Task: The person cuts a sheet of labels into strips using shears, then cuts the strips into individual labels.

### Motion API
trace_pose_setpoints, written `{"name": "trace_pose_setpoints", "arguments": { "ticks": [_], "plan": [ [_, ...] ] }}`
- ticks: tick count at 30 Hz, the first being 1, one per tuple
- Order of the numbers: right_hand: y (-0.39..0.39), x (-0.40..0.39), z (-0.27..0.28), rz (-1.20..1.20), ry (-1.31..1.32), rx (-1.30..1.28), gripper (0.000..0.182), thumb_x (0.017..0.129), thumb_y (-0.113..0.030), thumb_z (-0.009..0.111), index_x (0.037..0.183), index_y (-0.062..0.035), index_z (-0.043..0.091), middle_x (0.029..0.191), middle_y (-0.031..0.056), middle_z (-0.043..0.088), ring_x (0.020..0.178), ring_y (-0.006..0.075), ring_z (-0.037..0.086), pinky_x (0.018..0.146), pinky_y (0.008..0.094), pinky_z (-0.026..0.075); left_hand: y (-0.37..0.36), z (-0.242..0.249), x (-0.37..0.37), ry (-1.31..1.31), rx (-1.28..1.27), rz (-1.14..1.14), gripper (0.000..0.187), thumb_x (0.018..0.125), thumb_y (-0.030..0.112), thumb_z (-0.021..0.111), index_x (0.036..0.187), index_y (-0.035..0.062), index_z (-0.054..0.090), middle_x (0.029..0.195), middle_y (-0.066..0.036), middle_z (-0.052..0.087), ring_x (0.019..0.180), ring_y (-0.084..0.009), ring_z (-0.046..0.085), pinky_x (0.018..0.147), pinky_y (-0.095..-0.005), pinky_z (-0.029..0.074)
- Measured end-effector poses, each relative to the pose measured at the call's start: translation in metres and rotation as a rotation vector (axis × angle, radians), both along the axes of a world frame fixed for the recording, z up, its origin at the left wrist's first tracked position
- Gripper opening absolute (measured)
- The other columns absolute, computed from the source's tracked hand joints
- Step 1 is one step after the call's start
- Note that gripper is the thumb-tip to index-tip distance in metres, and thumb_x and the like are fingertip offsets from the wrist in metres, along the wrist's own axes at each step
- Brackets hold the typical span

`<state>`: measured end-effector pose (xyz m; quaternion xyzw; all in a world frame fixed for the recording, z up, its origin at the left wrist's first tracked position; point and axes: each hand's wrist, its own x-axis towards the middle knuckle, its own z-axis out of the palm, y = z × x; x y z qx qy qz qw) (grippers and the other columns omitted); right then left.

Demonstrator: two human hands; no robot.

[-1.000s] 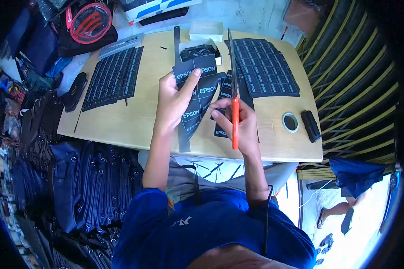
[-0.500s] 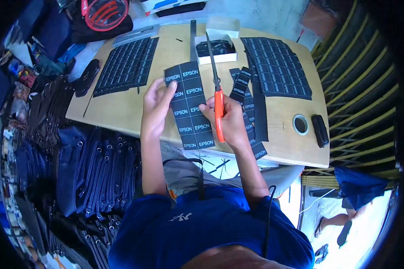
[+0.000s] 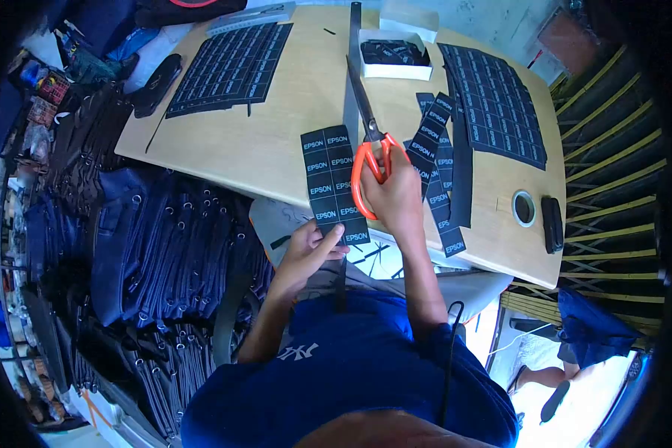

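Observation:
A black two-column sheet of EPSON labels (image 3: 322, 166) is pinched near its lower edge by my left hand (image 3: 306, 257), thumb on top. My right hand (image 3: 397, 196) grips orange-handled scissors (image 3: 364, 97), fingers through the loops. Their blades point away from me, up and to the right of the sheet; the blades look closed or nearly so. Just right of that hand, narrow strips of EPSON labels (image 3: 430, 134) lie loosely over one another on the table. Whether my right hand also touches the sheet is hidden.
On the table (image 3: 299, 97) lie label sheets at left (image 3: 228, 71) and right (image 3: 496, 104), a white box (image 3: 396, 71) of black pieces, a metal ruler (image 3: 353, 45), a tape roll (image 3: 524, 208) and a black case (image 3: 552, 224). Dark straps (image 3: 179, 254) hang left; a person's leg (image 3: 545, 375) shows lower right.
My left hand has moved from the sheet's upper left side to its bottom edge. The right hand has let go of the sheet and now has its fingers in the scissors' loops. The view has shifted.

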<state>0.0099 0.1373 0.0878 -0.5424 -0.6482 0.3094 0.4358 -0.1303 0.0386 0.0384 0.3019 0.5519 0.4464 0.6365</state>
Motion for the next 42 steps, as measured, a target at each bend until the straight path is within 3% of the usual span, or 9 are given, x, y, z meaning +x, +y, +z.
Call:
{"name": "trace_pose_setpoints", "arguments": {
  "ticks": [5,7,9,11,13,15,22,27,42],
  "plan": [
    [-0.031,0.030,0.024,0.071,-0.001,-0.072,0.025,0.076,-0.014,0.069,0.080,0.0024,0.051,0.065,0.0164,0.056,0.054,0.0275,0.057,0.053,0.0326,0.044,-0.006,-0.014,-0.002,-0.025,0.092,-0.006,0.021,0.088,0.021,0.061,0.095,0.0023,0.056,0.079,-0.003,0.061,0.067,-0.0074,0.060,0.057,-0.0192,0.048],
    [-0.049,0.043,0.014,0.113,0.104,-0.033,0.031,0.074,-0.016,0.073,0.083,0.0027,0.049,0.064,0.0127,0.055,0.053,0.0192,0.055,0.053,0.0296,0.042,-0.011,-0.010,-0.003,-0.009,0.116,0.026,0.018,0.088,0.019,0.060,0.094,0.0019,0.057,0.078,-0.003,0.061,0.067,-0.0076,0.060,0.058,-0.0193,0.048],
    [-0.071,0.060,0.010,0.144,-0.023,-0.165,0.032,0.076,-0.013,0.071,0.096,0.0023,0.049,0.065,0.0013,0.045,0.059,0.0072,0.039,0.052,0.0218,0.035,-0.016,-0.005,-0.004,-0.018,0.109,0.052,0.017,0.089,0.018,0.059,0.094,0.0015,0.057,0.077,-0.003,0.061,0.067,-0.0077,0.060,0.058,-0.0195,0.048],
    [-0.093,0.071,-0.005,0.155,-0.012,-0.223,0.035,0.078,-0.010,0.068,0.104,0.0030,0.047,0.067,0.0016,0.043,0.060,0.0079,0.040,0.054,0.0229,0.037,-0.019,-0.005,-0.006,-0.018,0.109,0.073,0.016,0.089,0.016,0.058,0.094,0.0012,0.057,0.077,-0.003,0.061,0.066,-0.0078,0.060,0.058,-0.0196,0.048],
    [-0.113,0.079,-0.015,0.157,-0.041,-0.354,0.043,0.074,-0.022,0.074,0.093,0.0042,0.046,0.068,0.0129,0.053,0.060,0.0216,0.055,0.059,0.0328,0.045,-0.021,-0.006,-0.006,0.044,0.155,0.035,0.015,0.090,0.015,0.057,0.094,0.0007,0.058,0.077,-0.003,0.062,0.066,-0.0074,0.059,0.058,-0.0192,0.048],
    [-0.135,0.084,-0.032,0.194,-0.017,-0.481,0.046,0.076,-0.025,0.072,0.097,0.0037,0.043,0.068,0.0152,0.052,0.061,0.0270,0.056,0.059,0.0352,0.044,-0.022,-0.004,-0.004,0.074,0.106,0.037,0.015,0.090,0.015,0.057,0.092,0.0002,0.058,0.077,-0.004,0.062,0.065,-0.0067,0.058,0.056,-0.0188,0.046],
    [-0.189,0.098,-0.070,0.448,0.071,-0.595,0.050,0.085,-0.043,0.054,0.101,0.0024,0.040,0.070,0.0161,0.046,0.062,0.0295,0.049,0.061,0.0388,0.040,-0.021,-0.003,0.006,0.068,0.153,0.016,0.013,0.088,0.014,0.059,0.091,0.0016,0.057,0.076,-0.004,0.060,0.061,-0.0062,0.053,0.056,-0.0194,0.043],
    [-0.201,0.105,-0.062,0.503,0.070,-0.692,0.052,0.087,-0.045,0.051,0.103,0.0025,0.039,0.067,0.0163,0.046,0.061,0.0318,0.050,0.059,0.0396,0.039,-0.018,-0.010,0.011,0.090,0.144,0.031,0.011,0.087,0.012,0.060,0.087,0.0013,0.058,0.075,-0.004,0.060,0.061,-0.0062,0.053,0.056,-0.0188,0.043],
    [-0.187,0.073,-0.071,0.576,0.233,-0.604,0.046,0.090,-0.044,0.048,0.090,0.0019,0.042,0.064,0.0124,0.041,0.055,0.0247,0.042,0.054,0.0369,0.036,-0.020,-0.005,0.015,0.029,0.235,0.071,0.011,0.086,0.008,0.061,0.089,-0.0014,0.057,0.073,-0.006,0.061,0.059,-0.0075,0.055,0.055,-0.0196,0.045]
  ]
}}
